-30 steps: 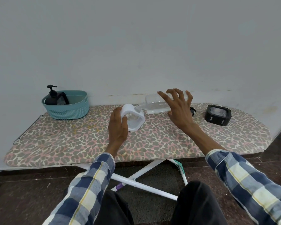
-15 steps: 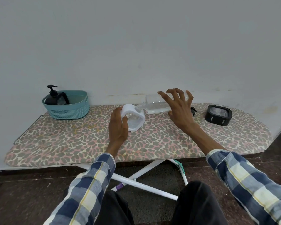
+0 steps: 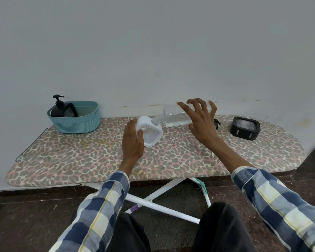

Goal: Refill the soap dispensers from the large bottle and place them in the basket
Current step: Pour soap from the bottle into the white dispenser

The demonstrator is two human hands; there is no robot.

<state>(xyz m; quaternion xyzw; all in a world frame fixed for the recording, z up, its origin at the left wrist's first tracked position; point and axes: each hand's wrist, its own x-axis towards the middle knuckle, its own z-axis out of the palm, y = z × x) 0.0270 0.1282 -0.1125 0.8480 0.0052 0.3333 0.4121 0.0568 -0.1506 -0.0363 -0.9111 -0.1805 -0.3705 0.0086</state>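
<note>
My left hand grips a white, clear-fronted soap dispenser standing on the ironing board. With its fingers spread and curled over the top, my right hand holds the large clear bottle on its side. The bottle's neck points left and meets the top of the white dispenser. A teal basket stands at the board's far left with a black pump dispenser inside it.
A black square container with a clear top sits at the far right of the board. A small black pump cap lies just behind my right wrist. The wall runs close behind the board. The board's white legs cross below.
</note>
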